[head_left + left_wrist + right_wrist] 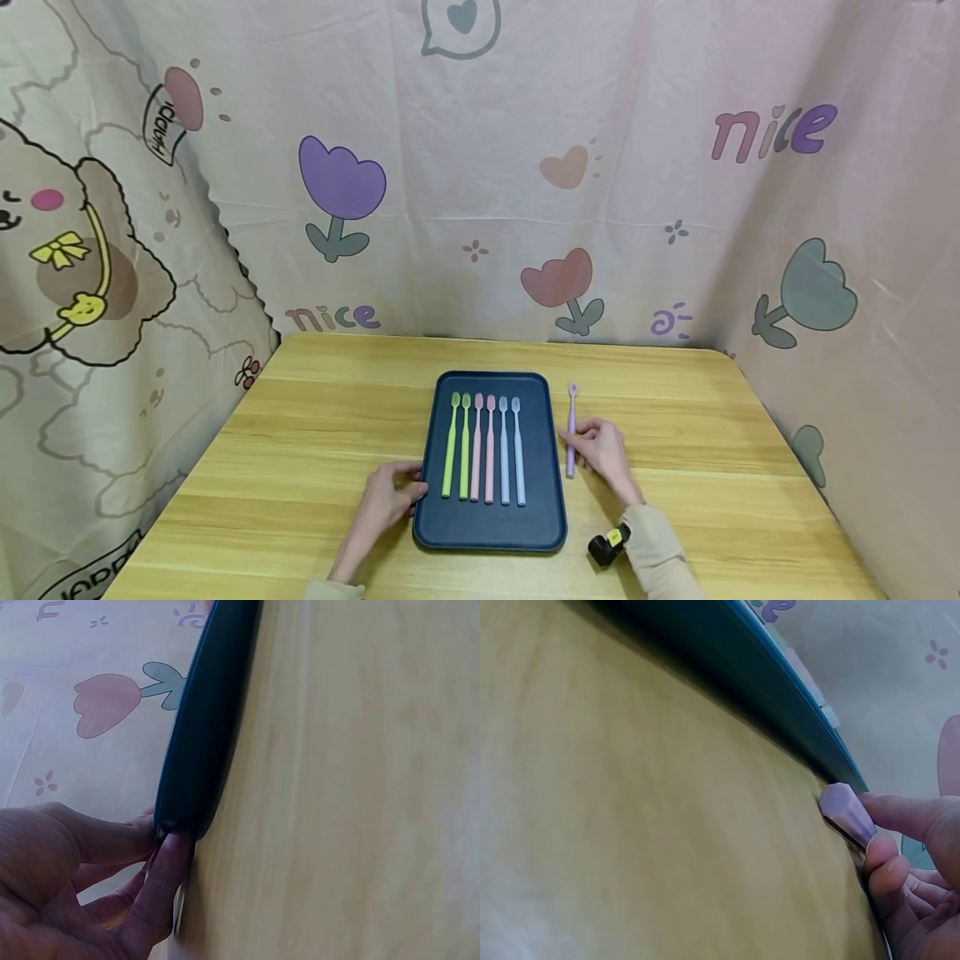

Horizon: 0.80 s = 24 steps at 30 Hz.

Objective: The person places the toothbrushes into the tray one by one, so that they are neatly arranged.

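A dark blue tray (489, 529) lies on the table with several toothbrushes in a row on it: green ones (464, 450) at the left, pink ones (490, 454) in the middle, light blue ones (517, 454) at the right. My left hand (386, 504) grips the tray's left edge; in the left wrist view its thumb and fingers pinch the tray's rim (202, 735). Just right of the tray, my right hand (602, 450) pinches a purple toothbrush (573, 417), bristle end pointing away. The right wrist view shows the handle end of the purple toothbrush (844, 806) between thumb and fingers.
The tray stands on a light wooden table (300, 417). A printed curtain (465, 167) hangs along the table's back and sides. A small black device (606, 547) with a yellow mark sits at the right wrist.
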{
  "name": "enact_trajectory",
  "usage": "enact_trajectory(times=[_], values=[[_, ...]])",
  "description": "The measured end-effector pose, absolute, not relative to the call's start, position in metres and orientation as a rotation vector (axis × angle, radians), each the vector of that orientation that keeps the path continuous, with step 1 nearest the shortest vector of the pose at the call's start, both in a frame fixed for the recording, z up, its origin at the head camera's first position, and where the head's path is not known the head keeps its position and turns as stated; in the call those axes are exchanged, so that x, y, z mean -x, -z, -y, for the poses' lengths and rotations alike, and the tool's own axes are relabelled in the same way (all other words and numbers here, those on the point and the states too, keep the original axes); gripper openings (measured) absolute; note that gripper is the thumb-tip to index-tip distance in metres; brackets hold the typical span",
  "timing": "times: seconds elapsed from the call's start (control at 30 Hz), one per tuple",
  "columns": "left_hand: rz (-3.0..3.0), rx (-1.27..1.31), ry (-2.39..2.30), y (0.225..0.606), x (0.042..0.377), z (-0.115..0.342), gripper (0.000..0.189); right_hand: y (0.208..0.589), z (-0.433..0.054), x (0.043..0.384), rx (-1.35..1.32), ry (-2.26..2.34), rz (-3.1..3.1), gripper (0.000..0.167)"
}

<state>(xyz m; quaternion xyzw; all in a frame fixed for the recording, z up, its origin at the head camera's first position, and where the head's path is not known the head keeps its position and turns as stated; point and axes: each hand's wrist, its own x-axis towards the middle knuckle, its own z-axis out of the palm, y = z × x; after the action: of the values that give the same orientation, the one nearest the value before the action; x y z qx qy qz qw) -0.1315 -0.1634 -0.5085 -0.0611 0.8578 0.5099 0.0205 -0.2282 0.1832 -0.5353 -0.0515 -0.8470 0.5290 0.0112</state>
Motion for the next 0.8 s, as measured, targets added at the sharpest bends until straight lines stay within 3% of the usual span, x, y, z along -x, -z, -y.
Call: enact_trajectory(times=[0.8], values=[[-2.654,0.19,-1.584,0.5081,0.1312,0.1639,0.035,0.5344,-0.1823,0.2293,0.151,-1.543,2.69,0.014]])
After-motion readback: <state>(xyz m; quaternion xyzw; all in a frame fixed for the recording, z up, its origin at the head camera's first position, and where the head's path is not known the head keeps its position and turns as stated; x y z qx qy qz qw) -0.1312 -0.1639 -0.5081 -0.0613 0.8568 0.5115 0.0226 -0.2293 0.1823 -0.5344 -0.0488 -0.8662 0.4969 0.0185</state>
